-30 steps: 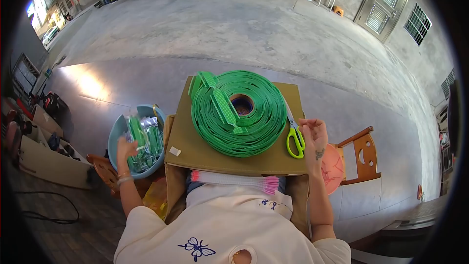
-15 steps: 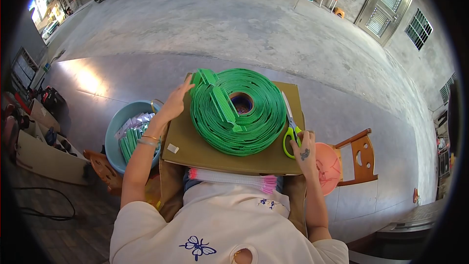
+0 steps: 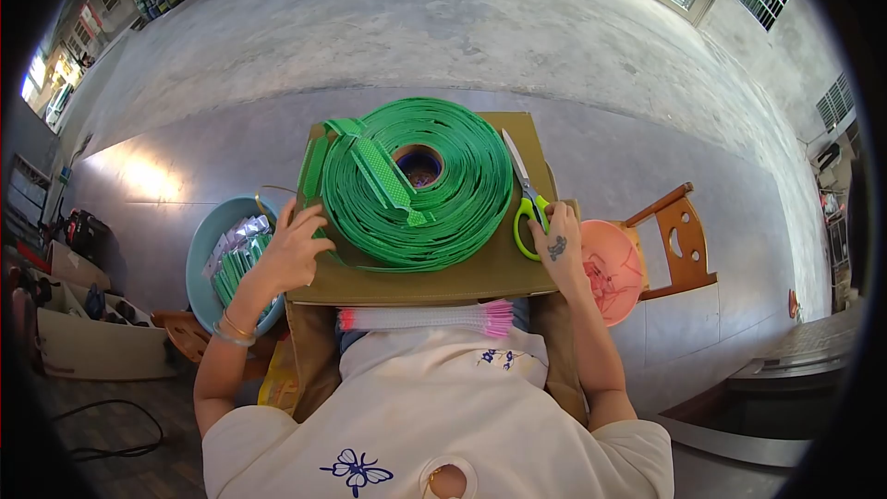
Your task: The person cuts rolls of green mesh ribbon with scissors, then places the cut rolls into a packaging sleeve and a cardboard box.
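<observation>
Your left hand (image 3: 288,254), fingers spread, touches the green roll (image 3: 416,187) at the cardboard's (image 3: 480,273) left edge; your right hand (image 3: 557,244) grips the scissors (image 3: 523,196).

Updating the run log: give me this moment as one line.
left hand: against big green coiled strap roll | right hand: on green-handled metal scissors | both lie on brown cardboard sheet
</observation>
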The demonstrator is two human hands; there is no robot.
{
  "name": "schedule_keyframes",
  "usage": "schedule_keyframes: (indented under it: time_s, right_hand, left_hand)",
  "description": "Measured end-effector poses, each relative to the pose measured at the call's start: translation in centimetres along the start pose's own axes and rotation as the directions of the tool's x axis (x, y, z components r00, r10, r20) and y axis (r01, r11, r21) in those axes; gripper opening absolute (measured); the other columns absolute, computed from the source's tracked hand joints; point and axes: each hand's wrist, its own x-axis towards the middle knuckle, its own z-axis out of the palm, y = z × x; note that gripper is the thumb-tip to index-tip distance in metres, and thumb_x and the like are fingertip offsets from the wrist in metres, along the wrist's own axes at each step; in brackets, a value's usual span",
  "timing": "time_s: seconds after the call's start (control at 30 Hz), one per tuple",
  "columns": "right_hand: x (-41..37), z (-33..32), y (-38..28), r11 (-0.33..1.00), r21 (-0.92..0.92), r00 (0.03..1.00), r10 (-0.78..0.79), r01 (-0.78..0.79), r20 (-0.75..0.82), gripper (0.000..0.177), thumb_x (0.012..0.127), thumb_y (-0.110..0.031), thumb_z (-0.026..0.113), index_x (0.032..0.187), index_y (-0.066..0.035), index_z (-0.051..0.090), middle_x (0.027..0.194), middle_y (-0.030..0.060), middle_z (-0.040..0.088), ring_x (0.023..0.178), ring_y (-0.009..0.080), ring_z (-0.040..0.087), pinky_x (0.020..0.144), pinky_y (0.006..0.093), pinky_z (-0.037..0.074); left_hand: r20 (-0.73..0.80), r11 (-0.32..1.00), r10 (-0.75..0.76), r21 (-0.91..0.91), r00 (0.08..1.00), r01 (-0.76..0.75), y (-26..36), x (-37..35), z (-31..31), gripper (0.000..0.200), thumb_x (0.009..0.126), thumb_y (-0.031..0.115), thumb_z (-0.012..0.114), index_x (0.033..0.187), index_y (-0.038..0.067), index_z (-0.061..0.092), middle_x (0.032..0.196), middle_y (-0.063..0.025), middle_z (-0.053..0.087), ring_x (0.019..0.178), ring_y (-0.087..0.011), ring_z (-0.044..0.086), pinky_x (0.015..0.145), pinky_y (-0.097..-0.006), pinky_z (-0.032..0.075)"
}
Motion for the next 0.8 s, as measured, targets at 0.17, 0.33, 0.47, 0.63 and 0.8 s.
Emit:
schedule_keyframes:
  time_s: [0.17, 0.33, 0.47, 0.63, 0.8]
  right_hand:
    - [0.2, 0.2, 0.1, 1.0, -0.002, 1.0, 0.001, -0.001, 0.001, 0.031, 0.076, -0.014, 0.064, 0.095, 0.003, 0.046, 0.092, 0.0217, 0.051, 0.088, 0.0386, 0.05, 0.074, 0.0442, 0.041]
    - [0.1, 0.5, 0.2, 0.999, -0.027, 0.997, -0.025, 0.023, -0.077, 0.034, 0.072, -0.014, 0.069, 0.092, 0.005, 0.049, 0.087, 0.0217, 0.053, 0.082, 0.0365, 0.052, 0.071, 0.0408, 0.041]
    - [0.4, 0.0, -0.2, 0.998, -0.026, 0.999, 0.052, -0.052, -0.001, 0.038, 0.071, -0.018, 0.071, 0.092, 0.006, 0.051, 0.088, 0.0232, 0.054, 0.084, 0.0371, 0.052, 0.073, 0.0409, 0.042]
    - [0.4, -0.4, -0.6, 0.994, -0.052, 0.995, 0.094, -0.092, 0.041, 0.041, 0.07, -0.022, 0.072, 0.091, 0.007, 0.051, 0.089, 0.0237, 0.055, 0.084, 0.0374, 0.053, 0.073, 0.0407, 0.043]
    - [0.5, -0.2, -0.5, 0.994, -0.068, 0.996, 0.085, -0.082, 0.035, 0.041, 0.069, -0.022, 0.073, 0.091, 0.007, 0.052, 0.088, 0.0229, 0.055, 0.084, 0.037, 0.053, 0.073, 0.0407, 0.043]
  left_hand:
    - [-0.047, 0.974, 0.024, -0.224, 0.999, -0.034, 6.7, 1.0, 0.5, 0.019, 0.07, 0.018, 0.066, 0.083, 0.004, 0.065, 0.078, -0.0102, 0.061, 0.083, -0.0251, 0.058, 0.086, -0.0394, 0.039]
    - [-0.047, 0.958, 0.001, -0.285, 0.999, -0.014, 10.0, 2.7, 3.8, 0.019, 0.076, 0.022, 0.063, 0.077, 0.003, 0.062, 0.071, -0.0104, 0.061, 0.067, -0.0275, 0.058, 0.062, -0.0363, 0.046]
    - [0.028, 0.945, -0.063, -0.32, 0.998, 0.069, 8.5, 2.1, 3.4, 0.015, 0.074, 0.018, 0.063, 0.073, 0.003, 0.062, 0.064, -0.0128, 0.058, 0.062, -0.0313, 0.058, 0.056, -0.0396, 0.045]
    - [0.227, 0.927, -0.329, -0.109, 0.916, 0.36, 2.6, -2.8, 0.4, 0.015, 0.068, 0.016, 0.069, 0.069, 0.002, 0.065, 0.065, -0.0148, 0.06, 0.066, -0.0335, 0.057, 0.06, -0.0404, 0.045]
    - [0.194, 0.961, -0.141, -0.21, 0.971, 0.181, 1.6, -3.9, -3.0, 0.046, 0.064, 0.032, 0.073, 0.097, 0.001, 0.064, 0.081, -0.0164, 0.062, 0.077, -0.0328, 0.06, 0.07, -0.0374, 0.048]
